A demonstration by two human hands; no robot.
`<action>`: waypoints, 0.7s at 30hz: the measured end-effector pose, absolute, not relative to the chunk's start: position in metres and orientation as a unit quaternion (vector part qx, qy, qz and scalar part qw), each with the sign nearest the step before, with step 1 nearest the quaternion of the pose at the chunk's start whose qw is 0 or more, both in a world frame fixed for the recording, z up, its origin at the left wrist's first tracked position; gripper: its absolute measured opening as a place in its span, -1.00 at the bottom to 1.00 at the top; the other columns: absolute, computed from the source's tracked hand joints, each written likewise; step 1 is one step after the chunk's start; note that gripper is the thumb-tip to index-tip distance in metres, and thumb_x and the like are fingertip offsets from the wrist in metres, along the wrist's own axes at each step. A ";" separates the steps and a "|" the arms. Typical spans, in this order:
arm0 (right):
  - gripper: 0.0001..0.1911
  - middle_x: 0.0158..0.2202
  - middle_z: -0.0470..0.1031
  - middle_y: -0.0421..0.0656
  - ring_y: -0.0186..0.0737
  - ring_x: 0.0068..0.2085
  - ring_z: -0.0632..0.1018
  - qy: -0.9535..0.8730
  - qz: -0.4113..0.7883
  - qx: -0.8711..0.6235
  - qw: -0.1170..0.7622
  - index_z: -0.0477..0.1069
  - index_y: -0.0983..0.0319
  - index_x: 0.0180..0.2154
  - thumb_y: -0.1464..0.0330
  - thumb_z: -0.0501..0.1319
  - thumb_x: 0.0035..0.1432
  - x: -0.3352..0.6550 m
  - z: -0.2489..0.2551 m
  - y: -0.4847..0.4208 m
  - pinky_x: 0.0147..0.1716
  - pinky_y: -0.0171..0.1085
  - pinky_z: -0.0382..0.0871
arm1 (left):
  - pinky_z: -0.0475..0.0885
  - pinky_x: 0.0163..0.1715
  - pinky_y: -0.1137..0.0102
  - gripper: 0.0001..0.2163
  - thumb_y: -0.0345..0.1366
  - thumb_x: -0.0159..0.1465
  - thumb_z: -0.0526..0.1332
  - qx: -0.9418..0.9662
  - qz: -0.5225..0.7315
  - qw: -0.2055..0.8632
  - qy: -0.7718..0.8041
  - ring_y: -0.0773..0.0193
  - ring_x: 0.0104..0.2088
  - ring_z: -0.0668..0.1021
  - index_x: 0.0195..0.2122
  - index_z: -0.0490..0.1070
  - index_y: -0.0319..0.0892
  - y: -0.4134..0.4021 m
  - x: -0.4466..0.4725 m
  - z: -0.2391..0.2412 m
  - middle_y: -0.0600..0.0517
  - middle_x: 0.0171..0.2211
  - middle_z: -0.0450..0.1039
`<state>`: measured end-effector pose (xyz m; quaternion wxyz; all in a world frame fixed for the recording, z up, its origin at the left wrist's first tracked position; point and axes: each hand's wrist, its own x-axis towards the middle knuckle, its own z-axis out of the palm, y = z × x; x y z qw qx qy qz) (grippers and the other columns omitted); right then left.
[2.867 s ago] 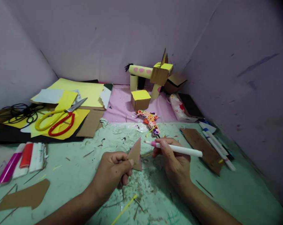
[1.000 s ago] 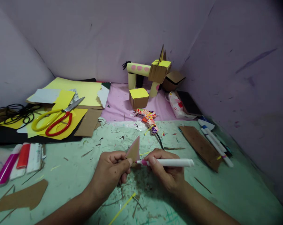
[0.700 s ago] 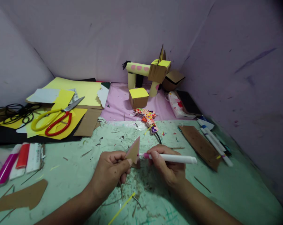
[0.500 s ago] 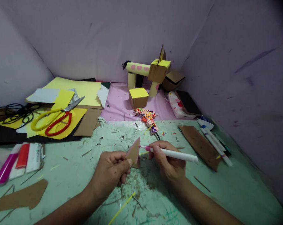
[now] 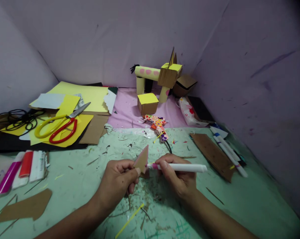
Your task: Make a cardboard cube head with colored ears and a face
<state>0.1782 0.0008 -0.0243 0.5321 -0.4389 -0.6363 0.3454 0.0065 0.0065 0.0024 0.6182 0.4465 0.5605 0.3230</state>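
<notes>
On head cam I see L hand (image 5: 122,177) w/ grip pinched on folded cardboard pc (image 5: 142,161) above tabletop (image 5: 244,205), R hand (image 5: 177,179) grip clamped round white marker (image 5: 188,167), tip at pc's edge.

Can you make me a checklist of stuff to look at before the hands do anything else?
1. Left grip pinching the cardboard triangle: ok.
2. Right grip holding the white marker: ok.
3. Marker tip uncapped: ok.
4. Tip touching the triangle: cannot tell; it's right at the edge.
5. Scissors out of the way: ok, lying on yellow paper.
6. Green table tidy: not ok, loose scraps lie about.
</notes>
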 end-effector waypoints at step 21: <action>-0.81 -0.59 0.42 -0.22 -0.37 -0.58 0.40 -0.648 0.344 -0.420 0.535 0.45 0.24 -0.46 0.44 0.12 0.16 0.180 -0.019 -0.001 -0.59 -0.38 0.25 | 0.09 -0.74 0.53 -0.79 -0.20 -0.01 0.21 0.442 0.328 0.616 0.564 0.48 -0.78 0.23 -0.66 0.38 -0.24 0.006 0.006 0.003 0.16 -0.80 0.23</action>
